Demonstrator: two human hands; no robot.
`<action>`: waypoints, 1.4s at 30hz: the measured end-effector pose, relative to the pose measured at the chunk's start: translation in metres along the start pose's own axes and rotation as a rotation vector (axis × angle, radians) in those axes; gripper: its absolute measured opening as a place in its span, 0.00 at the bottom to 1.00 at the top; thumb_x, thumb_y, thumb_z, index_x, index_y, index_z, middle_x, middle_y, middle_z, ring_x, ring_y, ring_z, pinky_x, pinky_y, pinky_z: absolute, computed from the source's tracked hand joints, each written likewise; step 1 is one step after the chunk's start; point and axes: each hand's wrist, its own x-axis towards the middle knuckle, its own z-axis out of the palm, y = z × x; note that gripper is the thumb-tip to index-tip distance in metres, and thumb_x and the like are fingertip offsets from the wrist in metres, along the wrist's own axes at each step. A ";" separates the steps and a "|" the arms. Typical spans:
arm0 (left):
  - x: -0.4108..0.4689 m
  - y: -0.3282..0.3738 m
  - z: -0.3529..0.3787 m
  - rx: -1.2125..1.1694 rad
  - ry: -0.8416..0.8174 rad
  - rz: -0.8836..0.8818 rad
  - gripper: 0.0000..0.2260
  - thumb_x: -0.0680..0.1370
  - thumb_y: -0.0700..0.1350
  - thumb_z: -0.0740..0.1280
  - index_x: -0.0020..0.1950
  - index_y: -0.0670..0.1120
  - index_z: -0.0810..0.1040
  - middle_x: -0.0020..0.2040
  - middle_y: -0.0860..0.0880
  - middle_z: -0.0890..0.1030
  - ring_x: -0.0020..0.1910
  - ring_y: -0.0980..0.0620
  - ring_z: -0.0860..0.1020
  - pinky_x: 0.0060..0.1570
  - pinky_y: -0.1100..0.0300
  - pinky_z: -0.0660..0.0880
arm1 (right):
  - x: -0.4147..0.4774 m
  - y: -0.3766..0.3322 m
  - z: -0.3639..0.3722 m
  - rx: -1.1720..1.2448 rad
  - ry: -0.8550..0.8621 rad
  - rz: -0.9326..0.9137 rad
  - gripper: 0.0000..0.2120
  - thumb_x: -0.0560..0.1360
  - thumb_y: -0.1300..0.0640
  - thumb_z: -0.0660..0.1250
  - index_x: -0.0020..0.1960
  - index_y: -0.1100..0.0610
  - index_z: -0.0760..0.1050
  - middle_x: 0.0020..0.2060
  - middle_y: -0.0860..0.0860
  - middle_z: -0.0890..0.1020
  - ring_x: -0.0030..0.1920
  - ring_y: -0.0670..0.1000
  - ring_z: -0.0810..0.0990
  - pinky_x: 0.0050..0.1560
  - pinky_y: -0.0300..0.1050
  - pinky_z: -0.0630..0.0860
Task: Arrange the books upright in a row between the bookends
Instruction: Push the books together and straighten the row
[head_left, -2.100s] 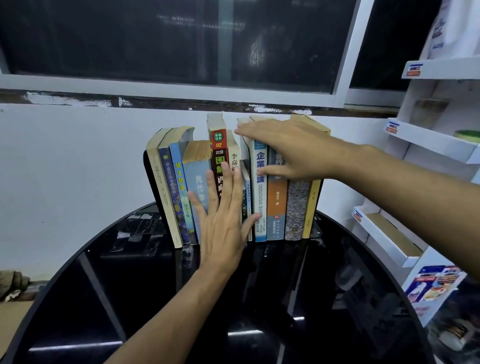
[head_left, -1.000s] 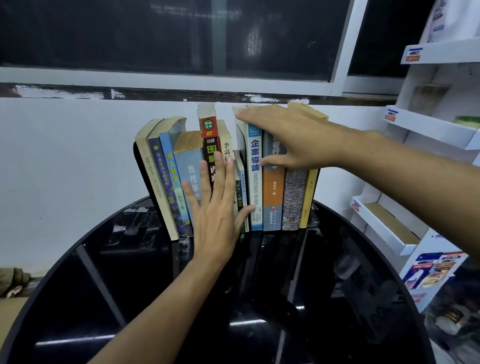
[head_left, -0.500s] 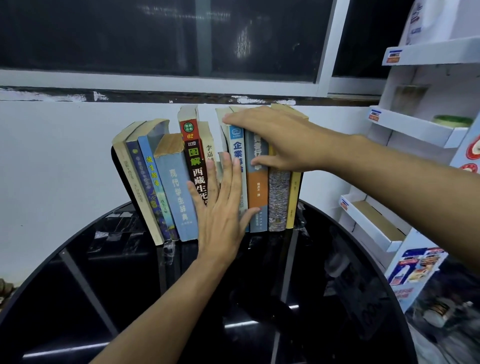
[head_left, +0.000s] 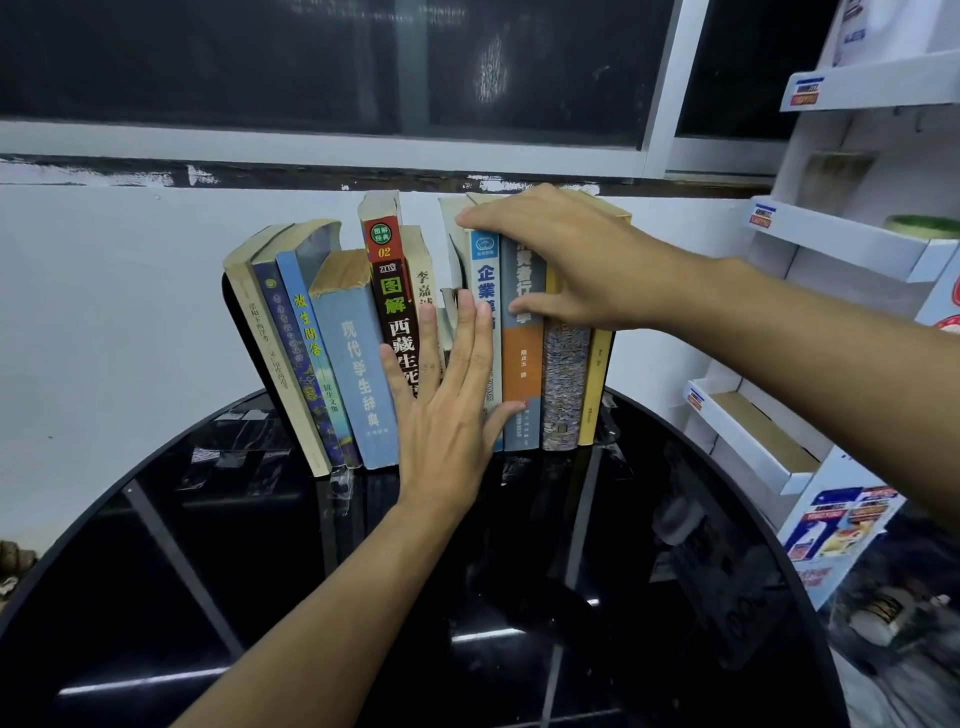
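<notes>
Most books (head_left: 358, 358) stood between the bookends on the surface (head_left: 208, 571); left books leaned. Left hand (head_left: 447, 415) pressed flat on spines; right hand (head_left: 550, 260) clamped taller volumes. Straightening remained.

The row of books (head_left: 363, 353) stands at the back edge of the black surface (head_left: 467, 597), close against the white wall (head_left: 104, 312), with little room behind it. In front of the row the surface lies bare. Left of the row the way is open; right of it a white shelf unit (head_left: 831, 249) stands near. The left hand (head_left: 447, 415) lies flat across the middle spines, the right hand (head_left: 561, 260) covers the right-hand tops
</notes>
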 end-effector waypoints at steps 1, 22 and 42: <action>0.000 0.000 0.000 0.004 -0.005 0.001 0.45 0.77 0.65 0.64 0.82 0.47 0.42 0.83 0.49 0.43 0.80 0.45 0.35 0.75 0.35 0.37 | 0.000 0.000 0.001 0.001 0.005 0.004 0.38 0.72 0.50 0.77 0.77 0.51 0.63 0.73 0.49 0.71 0.71 0.53 0.68 0.69 0.58 0.69; -0.002 -0.005 0.000 -0.061 0.003 0.020 0.44 0.77 0.63 0.63 0.82 0.50 0.39 0.82 0.51 0.42 0.80 0.45 0.37 0.76 0.36 0.37 | 0.000 0.004 0.007 0.021 0.035 0.023 0.39 0.71 0.50 0.77 0.77 0.49 0.63 0.73 0.46 0.71 0.69 0.51 0.68 0.68 0.55 0.69; 0.007 0.025 -0.003 -0.094 -0.056 0.005 0.48 0.75 0.65 0.67 0.83 0.46 0.44 0.83 0.45 0.43 0.81 0.45 0.37 0.76 0.33 0.43 | -0.029 0.028 -0.023 -0.052 -0.094 0.029 0.41 0.74 0.46 0.74 0.80 0.54 0.59 0.76 0.51 0.68 0.75 0.52 0.66 0.74 0.49 0.63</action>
